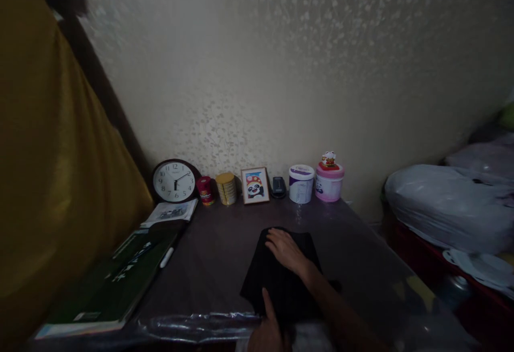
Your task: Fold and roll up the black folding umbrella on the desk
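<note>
A black folded cloth lies on the dark table in front of me. My right hand rests flat on the cloth's far part, fingers stretched out and pointing left. My left hand is at the near edge of the cloth by the table's front. Its thumb points up against the cloth, and its other fingers are hidden below the picture's edge.
Along the wall stand a round clock, a red tin, a gold tin, a framed panda picture, a white tub and a pink tub. Green books and a pen lie left. A yellow curtain hangs left; bags right.
</note>
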The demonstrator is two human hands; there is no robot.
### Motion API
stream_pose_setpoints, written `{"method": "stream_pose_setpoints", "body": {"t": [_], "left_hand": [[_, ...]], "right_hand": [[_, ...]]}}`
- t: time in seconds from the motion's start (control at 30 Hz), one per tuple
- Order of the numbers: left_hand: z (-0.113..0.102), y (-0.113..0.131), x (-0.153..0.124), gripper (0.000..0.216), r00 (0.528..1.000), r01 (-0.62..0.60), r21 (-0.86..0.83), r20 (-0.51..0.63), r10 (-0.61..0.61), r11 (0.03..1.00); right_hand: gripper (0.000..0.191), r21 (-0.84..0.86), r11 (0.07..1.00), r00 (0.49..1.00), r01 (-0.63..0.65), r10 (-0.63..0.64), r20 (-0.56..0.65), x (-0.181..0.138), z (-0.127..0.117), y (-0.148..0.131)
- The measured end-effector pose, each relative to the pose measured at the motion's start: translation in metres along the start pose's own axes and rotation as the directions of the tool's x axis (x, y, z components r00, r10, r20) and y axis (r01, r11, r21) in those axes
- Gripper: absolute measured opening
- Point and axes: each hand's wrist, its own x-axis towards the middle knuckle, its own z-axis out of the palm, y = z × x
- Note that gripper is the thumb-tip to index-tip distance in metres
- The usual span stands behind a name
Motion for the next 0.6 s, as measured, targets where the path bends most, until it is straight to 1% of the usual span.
{"method": "stream_pose_setpoints", "body": {"t": [0.03, 0.1, 0.13, 0.2, 0.23, 0.3, 0.33, 0.4, 0.43, 0.5, 0.6], "left_hand": [[-0.001, 0.001, -0.001, 0.082, 1.000, 0.001, -0.001, -0.003, -0.001, 1.000], [-0.003, 0.002, -0.004, 0.081, 1.000, -0.001, -0.010, -0.006, 0.001, 1.000], [-0.004, 0.002, -0.005, 0.080, 1.000, -0.001, -0.014, -0.006, 0.001, 1.000], [-0.005, 0.002, -0.006, 0.079, 1.000, -0.007, -0.015, -0.004, 0.006, 1.000], [-0.005, 0.002, -0.007, 0.079, 1.000, -0.008, -0.012, -0.004, 0.008, 1.000], [-0.005, 0.002, -0.007, 0.080, 1.000, -0.009, -0.006, -0.008, 0.009, 1.000], [-0.004, 0.002, -0.007, 0.080, 1.000, -0.009, 0.001, -0.013, 0.009, 1.000], [-0.003, 0.002, -0.007, 0.079, 1.000, -0.011, 0.014, -0.026, 0.011, 1.000], [-0.003, 0.002, -0.007, 0.079, 1.000, -0.010, 0.017, -0.027, 0.011, 1.000], [-0.002, 0.002, -0.007, 0.079, 1.000, -0.008, 0.019, -0.028, 0.009, 1.000], [-0.003, 0.003, -0.008, 0.080, 1.000, 0.003, 0.016, -0.031, -0.002, 1.000]], "right_hand": [[0.031, 0.023, 0.998, 0.995, -0.063, 0.065, -0.080, 0.001, -0.006, 0.009], [0.033, 0.094, 0.978, 0.951, -0.188, 0.205, -0.231, -0.006, -0.021, 0.027], [0.032, 0.139, 0.955, 0.910, -0.262, 0.293, -0.293, -0.013, -0.028, 0.035], [0.034, 0.223, 0.894, 0.825, -0.389, 0.445, -0.347, -0.034, -0.040, 0.047], [0.035, 0.272, 0.856, 0.795, -0.440, 0.512, -0.324, -0.046, -0.043, 0.050], [0.037, 0.372, 0.778, 0.753, -0.506, 0.609, -0.249, -0.070, -0.045, 0.052], [0.037, 0.417, 0.746, 0.742, -0.519, 0.635, -0.212, -0.080, -0.044, 0.051], [0.037, 0.490, 0.704, 0.738, -0.514, 0.655, -0.166, -0.095, -0.040, 0.046], [0.037, 0.519, 0.691, 0.744, -0.503, 0.652, -0.147, -0.099, -0.038, 0.043], [0.039, 0.554, 0.665, 0.746, -0.500, 0.656, -0.115, -0.102, -0.034, 0.037], [0.043, 0.558, 0.642, 0.732, -0.526, 0.675, -0.088, -0.100, -0.031, 0.032]]}}
